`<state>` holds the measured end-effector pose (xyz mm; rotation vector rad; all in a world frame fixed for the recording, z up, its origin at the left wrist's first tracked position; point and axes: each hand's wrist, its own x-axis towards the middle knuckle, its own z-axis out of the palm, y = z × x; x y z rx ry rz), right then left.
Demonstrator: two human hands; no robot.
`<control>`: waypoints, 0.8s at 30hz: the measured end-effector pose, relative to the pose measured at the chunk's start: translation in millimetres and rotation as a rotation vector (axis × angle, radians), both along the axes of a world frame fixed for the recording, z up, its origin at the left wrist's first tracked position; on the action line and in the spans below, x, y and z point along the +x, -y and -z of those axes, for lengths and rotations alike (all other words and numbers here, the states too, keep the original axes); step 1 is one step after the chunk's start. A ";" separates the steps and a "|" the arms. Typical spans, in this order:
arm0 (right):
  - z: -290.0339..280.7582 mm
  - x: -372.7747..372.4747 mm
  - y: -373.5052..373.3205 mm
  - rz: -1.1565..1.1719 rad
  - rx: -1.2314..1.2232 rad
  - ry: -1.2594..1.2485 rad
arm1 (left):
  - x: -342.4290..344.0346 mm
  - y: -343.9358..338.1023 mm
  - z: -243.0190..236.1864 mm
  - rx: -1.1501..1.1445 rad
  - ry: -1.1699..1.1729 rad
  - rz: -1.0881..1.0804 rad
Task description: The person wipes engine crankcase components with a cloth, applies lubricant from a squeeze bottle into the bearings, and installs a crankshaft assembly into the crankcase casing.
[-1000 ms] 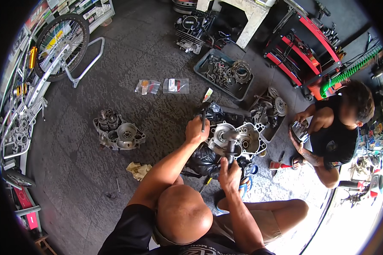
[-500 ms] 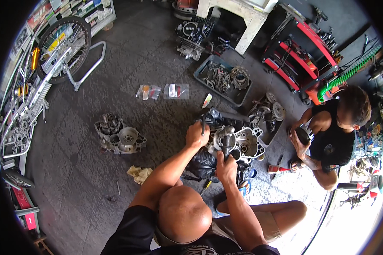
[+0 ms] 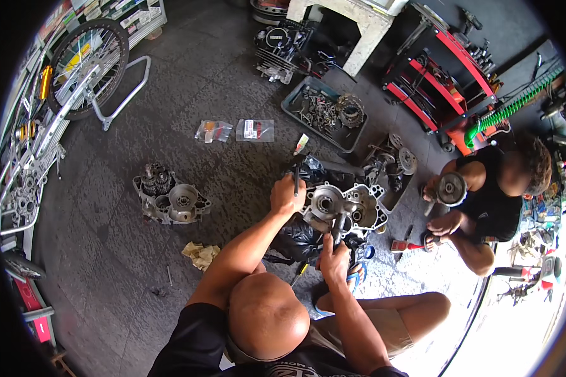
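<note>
My left hand (image 3: 287,196) is closed around a dark metal rod (image 3: 297,181), held upright at the left edge of a silver engine crankcase half (image 3: 326,196). My right hand (image 3: 334,262) grips a hammer (image 3: 339,227) by its handle, with the head over the crankcase. Round bores and a bearing show in the casting, which rests on black plastic (image 3: 295,242). Whether the rod's lower end touches the casting is hidden by my hand. A screwdriver with a yellow handle (image 3: 303,269) lies on the floor near my right forearm.
Another crankcase half with gears (image 3: 181,200) sits to the left, near a crumpled cloth (image 3: 201,254). Beyond are plastic packets (image 3: 255,130) and a parts tray (image 3: 327,135). At right, a co-worker holds a round metal part (image 3: 451,188) before a red tool cart (image 3: 468,69).
My right hand's hammer head has swung right and nearer to me, uncovering the bearing bore. My left hand keeps its hold on the rod. The co-worker has turned the round part and lowered one hand.
</note>
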<state>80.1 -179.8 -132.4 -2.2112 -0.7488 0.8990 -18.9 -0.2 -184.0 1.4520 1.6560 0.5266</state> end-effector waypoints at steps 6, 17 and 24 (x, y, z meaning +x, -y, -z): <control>-0.4 9.1 -23.4 -0.004 0.170 0.082 | 3.4 4.2 -7.1 -0.009 0.033 -0.079; -14.0 -21.6 1.9 -0.186 0.061 0.228 | 3.3 0.5 -6.0 0.049 0.027 0.008; 2.1 -10.3 9.9 -0.080 0.055 0.088 | -0.7 2.4 1.2 0.044 0.032 -0.023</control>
